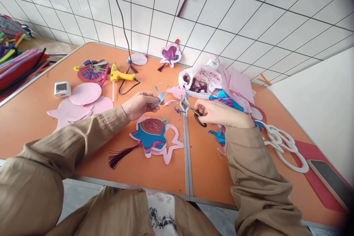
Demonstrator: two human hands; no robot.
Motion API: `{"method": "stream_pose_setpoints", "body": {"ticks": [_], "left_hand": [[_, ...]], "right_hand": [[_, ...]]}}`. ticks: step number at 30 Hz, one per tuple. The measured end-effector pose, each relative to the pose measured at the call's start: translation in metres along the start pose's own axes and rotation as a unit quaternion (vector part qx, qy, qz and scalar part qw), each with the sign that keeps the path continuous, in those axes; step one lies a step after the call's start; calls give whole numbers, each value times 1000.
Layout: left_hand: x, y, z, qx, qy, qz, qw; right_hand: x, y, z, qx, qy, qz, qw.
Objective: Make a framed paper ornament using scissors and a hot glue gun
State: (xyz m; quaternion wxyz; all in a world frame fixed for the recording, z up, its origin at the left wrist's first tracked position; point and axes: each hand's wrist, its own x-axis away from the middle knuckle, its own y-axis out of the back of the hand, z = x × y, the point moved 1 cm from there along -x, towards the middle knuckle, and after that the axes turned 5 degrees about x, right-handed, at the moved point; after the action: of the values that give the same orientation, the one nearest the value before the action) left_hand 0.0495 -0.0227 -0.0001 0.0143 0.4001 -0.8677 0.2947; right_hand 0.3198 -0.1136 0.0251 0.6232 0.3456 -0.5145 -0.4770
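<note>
Between the thumb and fingers of my left hand (142, 104) is a small light-blue piece of fabric (160, 98). My right hand (214, 111) has its fingers in the black handles of a pair of scissors (199, 117), whose blades point left toward the scraps and stand apart from the blue piece. Below my hands lies a blue, teapot-shaped fabric ornament (152, 138) with a dark tassel (121, 159). Partly under it sits a pink cut-out outline (174, 143). Small pink and blue scraps (179, 110) are scattered between my hands.
Pink felt shapes (85, 94), a white cube-shaped device (62, 89) and a yellow glue gun (121, 75) with its cord are at left. A plastic bag of dark threads (197, 81) stands at the back. White rings (290, 151) and a phone (332, 180) lie at right.
</note>
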Motion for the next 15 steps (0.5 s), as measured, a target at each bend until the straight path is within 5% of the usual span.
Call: {"method": "stream_pose_setpoints", "body": {"ticks": [4, 7, 15], "left_hand": [[0, 3, 0, -13, -27, 3, 1000], [1, 1, -1, -11, -39, -7, 999], [4, -6, -6, -8, -74, -59, 995]], "right_hand": [[-1, 1, 3, -197, 65, -27, 978], [-6, -4, 4, -344, 108, 21, 933], [-13, -11, 7, -493, 233, 70, 836]]}}
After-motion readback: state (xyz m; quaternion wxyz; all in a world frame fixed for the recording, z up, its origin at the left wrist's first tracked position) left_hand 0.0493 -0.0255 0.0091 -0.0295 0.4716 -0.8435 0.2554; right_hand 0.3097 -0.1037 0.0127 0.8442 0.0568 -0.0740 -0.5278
